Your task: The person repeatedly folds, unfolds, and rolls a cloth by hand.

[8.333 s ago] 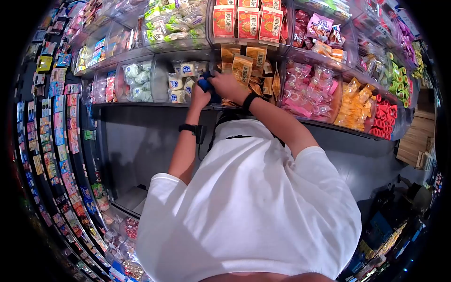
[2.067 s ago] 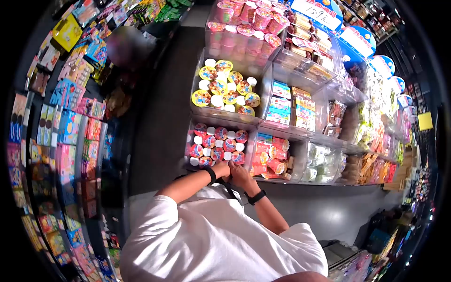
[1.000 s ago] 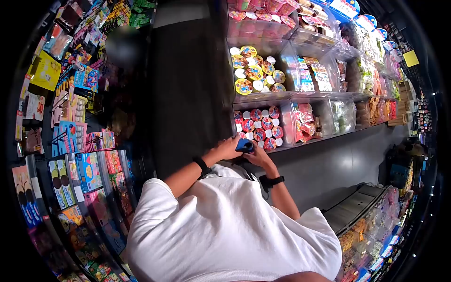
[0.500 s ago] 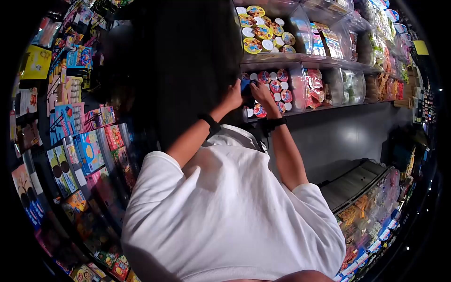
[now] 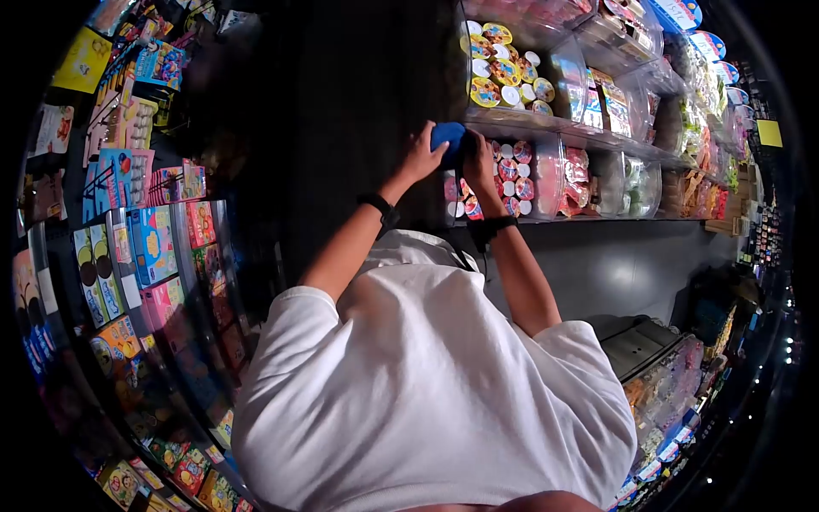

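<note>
Out in front of me, my left hand [image 5: 418, 159] grips the left side of a rounded blue object [image 5: 447, 136], thumb over its near edge. My right hand [image 5: 480, 167] closes on the dark right side of the same object; what kind of thing it is, I cannot make out. A dark strap or cord hangs below it by the right hand. Just right of the hands is a clear bin of red-and-white lidded cups [image 5: 516, 175]. Both wrists carry black bands.
Above is a bin of yellow-lidded cups [image 5: 495, 77]. More clear bins with packaged sweets [image 5: 576, 183] run right. Shelves of boxed snacks [image 5: 153, 247] stand left. A dark grey panel [image 5: 597, 264] lies under the bins, and a dark floor [image 5: 367, 102] lies ahead.
Both hands have lifted slightly away from the lower cup bin with the blue object, and more of its blue side shows. The whole view has shifted a little.
</note>
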A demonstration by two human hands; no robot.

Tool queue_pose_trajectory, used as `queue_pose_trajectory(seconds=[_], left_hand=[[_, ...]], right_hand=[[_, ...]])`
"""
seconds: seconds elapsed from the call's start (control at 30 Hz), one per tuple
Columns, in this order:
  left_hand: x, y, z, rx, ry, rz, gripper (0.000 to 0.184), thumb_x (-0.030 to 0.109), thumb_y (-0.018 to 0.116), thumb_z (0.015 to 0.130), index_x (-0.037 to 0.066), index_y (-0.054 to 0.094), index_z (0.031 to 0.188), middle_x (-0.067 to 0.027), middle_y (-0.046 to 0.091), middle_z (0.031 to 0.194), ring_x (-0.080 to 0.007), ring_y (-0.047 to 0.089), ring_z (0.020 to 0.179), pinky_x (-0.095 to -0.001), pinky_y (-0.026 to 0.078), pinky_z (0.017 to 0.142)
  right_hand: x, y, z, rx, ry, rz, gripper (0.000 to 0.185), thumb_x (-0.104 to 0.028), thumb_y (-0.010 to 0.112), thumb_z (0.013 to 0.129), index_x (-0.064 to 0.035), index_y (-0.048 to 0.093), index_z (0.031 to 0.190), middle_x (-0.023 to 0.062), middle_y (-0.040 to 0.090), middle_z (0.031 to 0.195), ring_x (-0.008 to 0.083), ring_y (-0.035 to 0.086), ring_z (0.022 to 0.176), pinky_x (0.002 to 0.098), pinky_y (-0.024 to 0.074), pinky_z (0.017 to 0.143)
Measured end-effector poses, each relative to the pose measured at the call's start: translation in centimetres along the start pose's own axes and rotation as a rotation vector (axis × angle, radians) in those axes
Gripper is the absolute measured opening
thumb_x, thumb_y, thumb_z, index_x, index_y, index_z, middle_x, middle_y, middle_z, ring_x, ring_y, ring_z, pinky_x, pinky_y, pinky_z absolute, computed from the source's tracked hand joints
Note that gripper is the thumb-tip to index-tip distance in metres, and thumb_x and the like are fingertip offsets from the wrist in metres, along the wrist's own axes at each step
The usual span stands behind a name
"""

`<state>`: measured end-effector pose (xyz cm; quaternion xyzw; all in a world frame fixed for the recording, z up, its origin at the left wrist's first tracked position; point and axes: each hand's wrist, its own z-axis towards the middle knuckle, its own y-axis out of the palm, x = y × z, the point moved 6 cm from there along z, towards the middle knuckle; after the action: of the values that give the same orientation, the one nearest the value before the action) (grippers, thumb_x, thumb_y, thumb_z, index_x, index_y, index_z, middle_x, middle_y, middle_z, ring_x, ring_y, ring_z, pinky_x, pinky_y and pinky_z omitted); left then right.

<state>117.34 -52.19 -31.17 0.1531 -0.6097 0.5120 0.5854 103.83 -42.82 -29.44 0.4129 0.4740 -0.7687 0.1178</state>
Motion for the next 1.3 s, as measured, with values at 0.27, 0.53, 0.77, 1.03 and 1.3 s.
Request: queue_pose_trajectory(seconds=[0.27,0.53,0.77,1.03,1.3], left_hand=[[0.5,-0.7,-2.7,-0.466,-0.300,0.328,0.053,0.028,0.061,0.088,-0.002,0.044,0.130,-0.0323,0.059,0.116,-0.0489,0.056,0.109,-0.0537,0.047,0.092],[0.4,-0.1,-6.0,-0.611,-0.319,0.268,0.050,0.045,0.065,0.080,-0.004,0.068,0.090,-0.0332,0.064,0.102,-0.0479,0.061,0.101,-0.0517,0.050,0.089],[2.6,-3.8,0.3,0.048,0.043,0.221,0.041,0.007,0.074,0.069,0.005,0.052,0.103,-0.0191,0.059,0.102,-0.0410,0.059,0.096,-0.0482,0.050,0.079],[-2.1,3.5,-2.8,-0.548,-0.242,0.221,0.059,0.021,0.063,0.077,-0.005,0.044,0.127,-0.0388,0.058,0.112,-0.0519,0.057,0.107,-0.0521,0.048,0.092],[2.3,0.8,0.8,-0.460,-0.108,-0.014,0.047,0.021,0.065,0.074,0.001,0.054,0.116,-0.0263,0.064,0.110,-0.0400,0.062,0.106,-0.0440,0.049,0.092]], right_hand=[[1.8,0.3,-0.1,-0.021,-0.016,0.049,0.023,-0.008,0.060,0.086,-0.0047,0.060,0.109,0.0219,0.067,0.097,0.0417,0.064,0.094,0.0410,0.0509,0.080],[3.7,0.3,-6.9,-0.073,0.195,-0.048,0.033,-0.019,0.060,0.090,-0.0007,0.045,0.113,0.0271,0.063,0.099,0.0462,0.061,0.086,0.0485,0.0484,0.074],[-2.1,1.3,-2.3,0.015,0.187,-0.053,0.052,-0.025,0.067,0.086,0.0039,0.041,0.121,0.0325,0.052,0.111,0.0502,0.051,0.103,0.0525,0.0440,0.089],[1.3,3.2,-4.7,-0.268,0.327,-0.099,0.050,-0.016,0.059,0.085,0.0075,0.036,0.122,0.0399,0.057,0.105,0.0528,0.059,0.097,0.0556,0.0478,0.080],[7.4,5.6,-4.6,-0.591,0.334,0.426,0.058,-0.027,0.059,0.091,0.0052,0.034,0.132,0.0154,0.064,0.096,0.0247,0.063,0.093,0.0351,0.0502,0.080]])
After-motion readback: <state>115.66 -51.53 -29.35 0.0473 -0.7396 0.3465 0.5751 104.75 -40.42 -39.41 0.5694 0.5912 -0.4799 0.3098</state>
